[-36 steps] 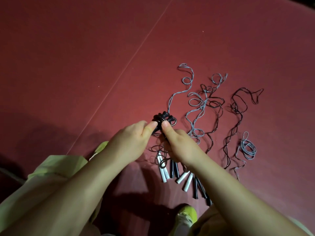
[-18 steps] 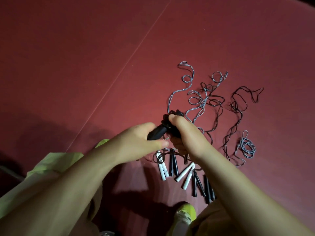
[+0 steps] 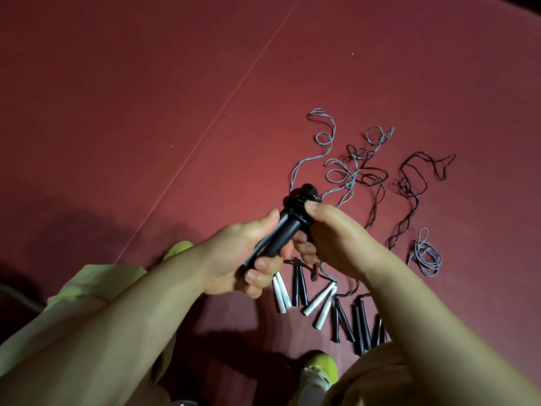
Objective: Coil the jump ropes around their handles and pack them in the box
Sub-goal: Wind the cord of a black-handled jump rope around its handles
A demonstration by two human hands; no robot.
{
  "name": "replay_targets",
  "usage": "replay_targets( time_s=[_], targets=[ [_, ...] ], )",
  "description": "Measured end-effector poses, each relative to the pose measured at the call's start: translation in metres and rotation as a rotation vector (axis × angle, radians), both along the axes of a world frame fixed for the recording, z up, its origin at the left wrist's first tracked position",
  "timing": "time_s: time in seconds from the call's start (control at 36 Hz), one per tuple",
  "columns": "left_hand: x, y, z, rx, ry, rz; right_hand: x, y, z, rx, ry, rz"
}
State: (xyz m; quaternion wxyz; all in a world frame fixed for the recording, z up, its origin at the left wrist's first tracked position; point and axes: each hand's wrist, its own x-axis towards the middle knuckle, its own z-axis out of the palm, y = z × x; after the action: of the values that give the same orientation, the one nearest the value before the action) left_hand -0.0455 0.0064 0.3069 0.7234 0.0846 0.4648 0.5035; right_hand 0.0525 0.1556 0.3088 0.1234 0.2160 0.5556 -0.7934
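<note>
A: Holding the black handles (image 3: 281, 234) in a curled grip, the left hand (image 3: 234, 265) wraps fingers round their lower part, tilted up to the right. The right hand (image 3: 336, 238) pinches the coiled black rope (image 3: 301, 197) bunched at the handles' top, thumb pressed on the coil.

B: What is hard to make out?

A: How many turns the coil has, and whether there are two handles or one under the fingers. The lower ends of the handles are covered by the left palm.

B: And beyond the hands?

A: On the red floor (image 3: 146, 112) lie loose ropes: grey ones (image 3: 325, 139), dark ones (image 3: 409, 183), tangled where they cross. A small grey coil (image 3: 427, 256) lies to the right. Nearer the person, white handles (image 3: 281, 291) and more black handles (image 3: 298, 285) lie side by side; the right forearm cuts off the last of them.

B: Any box?

A: None is in view. A yellow-green shoe (image 3: 320, 367) shows at the bottom edge, another (image 3: 178, 249) behind the left wrist.
</note>
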Motion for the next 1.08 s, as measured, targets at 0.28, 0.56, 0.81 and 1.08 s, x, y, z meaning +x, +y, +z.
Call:
replay_targets(
  time_s=[0.28,0.56,0.81,1.08],
  targets=[
    [0.003,0.014,-0.021,-0.163,0.674,0.175,0.001,-0.005,-0.004,0.431,-0.203,-0.141],
    [0.015,0.018,-0.001,-0.236,1.525,-0.184,0.027,-0.016,0.022,0.373,-0.303,-0.284],
    [0.04,0.025,-0.003,-0.131,1.925,-0.322,0.042,-0.014,0.037,0.597,-0.307,-0.328],
    [0.028,0.03,0.003,0.024,0.413,0.081,0.031,0.013,0.026,0.505,-0.083,-0.291]
  ],
)
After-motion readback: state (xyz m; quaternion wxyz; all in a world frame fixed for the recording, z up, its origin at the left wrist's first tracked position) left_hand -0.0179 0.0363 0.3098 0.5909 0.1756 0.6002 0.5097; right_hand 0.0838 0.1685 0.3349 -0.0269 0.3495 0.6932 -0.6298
